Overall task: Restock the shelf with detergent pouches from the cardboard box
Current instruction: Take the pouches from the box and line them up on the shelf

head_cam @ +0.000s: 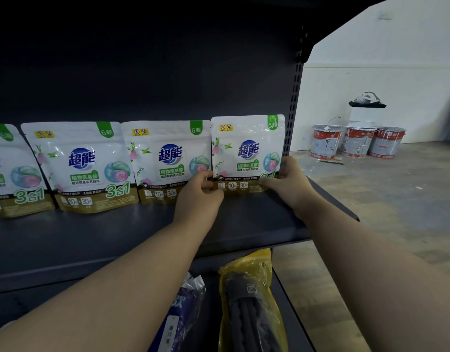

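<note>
Several white detergent pouches with gold bases stand in a row on the dark shelf point(117, 237). The rightmost pouch point(246, 148) stands upright at the shelf's right end, beside the slotted upright. My left hand point(199, 196) pinches its lower left corner and my right hand point(286, 181) grips its lower right corner. To its left stand a second pouch point(168, 158), a third pouch point(84, 163) and a partly cut-off pouch point(10, 168) at the frame's left edge. The cardboard box is out of view.
The slotted shelf upright point(293, 97) rises at the right. On the lower shelf lie a yellow-wrapped package point(251, 295) and a blue package point(183, 308). Paint buckets point(356, 142) stand on the concrete floor by the white wall.
</note>
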Demonstrator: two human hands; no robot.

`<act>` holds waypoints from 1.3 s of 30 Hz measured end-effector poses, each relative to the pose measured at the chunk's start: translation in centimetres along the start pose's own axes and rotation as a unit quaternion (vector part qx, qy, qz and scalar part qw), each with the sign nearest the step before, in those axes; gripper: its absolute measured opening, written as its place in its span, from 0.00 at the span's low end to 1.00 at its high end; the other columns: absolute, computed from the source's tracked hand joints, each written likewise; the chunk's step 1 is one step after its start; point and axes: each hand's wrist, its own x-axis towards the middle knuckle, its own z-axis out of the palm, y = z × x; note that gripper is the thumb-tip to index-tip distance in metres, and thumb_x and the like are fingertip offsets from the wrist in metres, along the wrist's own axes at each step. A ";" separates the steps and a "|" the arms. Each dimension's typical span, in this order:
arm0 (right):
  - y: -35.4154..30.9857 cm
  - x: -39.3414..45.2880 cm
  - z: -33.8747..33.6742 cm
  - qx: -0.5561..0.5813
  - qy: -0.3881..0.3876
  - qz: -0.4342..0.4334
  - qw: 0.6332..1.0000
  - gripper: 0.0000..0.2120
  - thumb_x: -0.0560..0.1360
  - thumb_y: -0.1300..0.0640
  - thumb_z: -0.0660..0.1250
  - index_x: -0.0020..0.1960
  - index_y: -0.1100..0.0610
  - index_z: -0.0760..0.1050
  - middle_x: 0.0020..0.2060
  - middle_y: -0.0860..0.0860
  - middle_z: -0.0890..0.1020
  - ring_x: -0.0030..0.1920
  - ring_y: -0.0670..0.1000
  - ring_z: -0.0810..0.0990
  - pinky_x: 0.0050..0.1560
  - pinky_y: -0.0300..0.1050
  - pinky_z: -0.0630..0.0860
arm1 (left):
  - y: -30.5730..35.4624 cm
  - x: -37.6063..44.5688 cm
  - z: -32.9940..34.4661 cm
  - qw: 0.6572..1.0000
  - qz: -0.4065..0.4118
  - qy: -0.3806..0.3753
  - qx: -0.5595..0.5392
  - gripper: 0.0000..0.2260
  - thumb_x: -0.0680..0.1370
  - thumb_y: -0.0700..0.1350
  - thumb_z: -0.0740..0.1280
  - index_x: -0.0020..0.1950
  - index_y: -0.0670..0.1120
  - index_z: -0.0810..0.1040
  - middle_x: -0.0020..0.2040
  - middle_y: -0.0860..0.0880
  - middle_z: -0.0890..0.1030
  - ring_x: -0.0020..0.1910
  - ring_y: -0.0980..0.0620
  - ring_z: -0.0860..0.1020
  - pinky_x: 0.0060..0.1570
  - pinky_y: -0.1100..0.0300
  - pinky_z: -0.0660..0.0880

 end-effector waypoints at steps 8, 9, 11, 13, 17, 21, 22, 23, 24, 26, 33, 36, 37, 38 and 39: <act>-0.7 -1.3 -0.2 0.048 0.073 0.016 0.996 0.29 0.69 0.48 0.79 0.63 0.48 0.67 0.52 0.49 0.81 0.53 0.50 0.83 0.53 0.51 0.82 | 0.3 -0.3 -0.3 1.000 -0.006 0.008 -0.001 0.21 0.76 0.43 0.68 0.69 0.53 0.74 0.55 0.53 0.80 0.50 0.50 0.82 0.52 0.52 0.81; -0.9 -1.8 -0.2 0.055 0.095 0.019 0.994 0.29 0.69 0.45 0.79 0.62 0.48 0.67 0.52 0.50 0.81 0.53 0.50 0.83 0.52 0.51 0.82 | 0.3 -0.4 -0.5 1.000 -0.008 0.011 -0.007 0.20 0.76 0.43 0.68 0.68 0.52 0.74 0.54 0.54 0.79 0.49 0.51 0.81 0.52 0.51 0.81; -1.2 -2.8 -0.2 0.047 0.138 0.020 0.989 0.26 0.69 0.43 0.78 0.58 0.48 0.68 0.51 0.51 0.81 0.51 0.51 0.83 0.49 0.55 0.83 | 0.3 -0.9 -0.9 0.999 -0.013 0.014 -0.029 0.18 0.76 0.43 0.68 0.66 0.52 0.75 0.51 0.54 0.79 0.50 0.51 0.81 0.54 0.48 0.81; -1.5 -4.1 0.0 0.018 0.147 0.019 0.989 0.19 0.69 0.43 0.77 0.51 0.49 0.71 0.44 0.51 0.80 0.43 0.52 0.81 0.48 0.60 0.81 | 0.4 -1.6 -1.5 0.998 -0.020 0.013 -0.052 0.15 0.76 0.43 0.68 0.62 0.53 0.76 0.49 0.54 0.80 0.49 0.51 0.81 0.53 0.45 0.81; -3.0 -8.0 1.7 0.037 0.057 -0.002 0.998 0.11 0.74 0.51 0.74 0.41 0.54 0.74 0.33 0.54 0.78 0.32 0.51 0.77 0.38 0.52 0.76 | 0.2 -4.1 -3.1 0.996 -0.014 0.003 -0.083 0.09 0.77 0.42 0.68 0.54 0.54 0.78 0.49 0.52 0.82 0.47 0.50 0.84 0.49 0.46 0.83; -5.0 -12.9 5.3 0.095 -0.007 -0.038 0.995 0.11 0.78 0.62 0.70 0.39 0.57 0.73 0.30 0.57 0.78 0.24 0.47 0.76 0.28 0.38 0.74 | -1.2 -8.1 -5.5 0.993 0.015 0.030 -0.111 0.09 0.77 0.40 0.67 0.50 0.54 0.79 0.44 0.52 0.82 0.43 0.50 0.84 0.43 0.51 0.83; -5.2 -14.0 6.3 0.107 -0.024 -0.046 0.993 0.11 0.79 0.63 0.68 0.39 0.57 0.73 0.30 0.59 0.78 0.24 0.48 0.76 0.27 0.37 0.73 | -1.9 -9.2 -6.4 0.991 0.009 0.043 -0.128 0.09 0.78 0.38 0.67 0.50 0.52 0.79 0.44 0.51 0.82 0.41 0.50 0.84 0.41 0.54 0.82; -5.4 -15.1 7.2 0.118 -0.044 -0.049 0.991 0.10 0.79 0.64 0.67 0.39 0.57 0.73 0.31 0.59 0.79 0.25 0.50 0.77 0.27 0.37 0.73 | -2.7 -10.4 -7.3 0.989 0.000 0.055 -0.141 0.09 0.78 0.37 0.67 0.50 0.51 0.80 0.44 0.49 0.82 0.40 0.50 0.84 0.40 0.56 0.82; -5.2 -16.1 8.1 0.128 -0.066 -0.045 0.989 0.09 0.79 0.63 0.66 0.40 0.58 0.73 0.31 0.59 0.80 0.26 0.52 0.77 0.28 0.40 0.73 | -3.7 -11.5 -8.4 0.987 -0.012 0.065 -0.148 0.08 0.78 0.37 0.67 0.49 0.50 0.80 0.44 0.48 0.83 0.40 0.50 0.83 0.39 0.58 0.81; -4.5 -18.1 9.7 0.148 -0.114 -0.017 0.982 0.07 0.80 0.64 0.64 0.43 0.59 0.74 0.31 0.57 0.82 0.28 0.55 0.79 0.31 0.43 0.74 | -6.1 -13.9 -10.6 0.983 -0.044 0.080 -0.157 0.07 0.78 0.37 0.66 0.48 0.48 0.80 0.44 0.45 0.83 0.39 0.50 0.83 0.38 0.61 0.79; 2.3 -26.8 16.2 0.047 -0.344 0.124 0.929 0.10 0.79 0.70 0.60 0.48 0.61 0.79 0.40 0.62 0.86 0.38 0.58 0.85 0.39 0.47 0.79 | -17.0 -24.7 -15.8 0.974 -0.209 0.025 -0.080 0.08 0.79 0.38 0.65 0.44 0.48 0.81 0.38 0.49 0.83 0.41 0.49 0.83 0.48 0.51 0.81; 5.4 -30.7 18.7 -0.012 -0.434 0.164 0.886 0.10 0.79 0.67 0.62 0.47 0.57 0.80 0.41 0.57 0.87 0.41 0.56 0.87 0.38 0.42 0.79 | -21.5 -29.9 -16.2 0.964 -0.264 -0.019 -0.016 0.07 0.78 0.44 0.66 0.41 0.53 0.81 0.37 0.47 0.83 0.40 0.45 0.83 0.51 0.44 0.80; 6.3 -31.9 19.4 -0.038 -0.458 0.170 0.872 0.09 0.79 0.65 0.63 0.48 0.55 0.81 0.41 0.55 0.87 0.41 0.54 0.88 0.38 0.42 0.79 | -22.7 -31.3 -16.2 0.959 -0.280 -0.049 0.009 0.06 0.77 0.46 0.66 0.42 0.54 0.81 0.37 0.48 0.83 0.40 0.47 0.83 0.50 0.45 0.80; 7.2 -33.0 20.0 -0.068 -0.482 0.175 0.856 0.08 0.79 0.64 0.64 0.49 0.55 0.81 0.42 0.54 0.87 0.42 0.53 0.88 0.40 0.42 0.81 | -23.8 -32.7 -16.1 0.949 -0.301 -0.090 0.034 0.05 0.76 0.47 0.66 0.42 0.55 0.81 0.37 0.49 0.84 0.40 0.49 0.83 0.48 0.48 0.80; 8.1 -34.2 20.6 -0.098 -0.504 0.180 0.839 0.07 0.79 0.63 0.65 0.50 0.55 0.81 0.43 0.54 0.88 0.43 0.52 0.88 0.42 0.45 0.82 | -25.0 -33.9 -16.1 0.934 -0.325 -0.133 0.059 0.05 0.76 0.49 0.66 0.43 0.56 0.81 0.39 0.51 0.84 0.41 0.51 0.83 0.47 0.51 0.80</act>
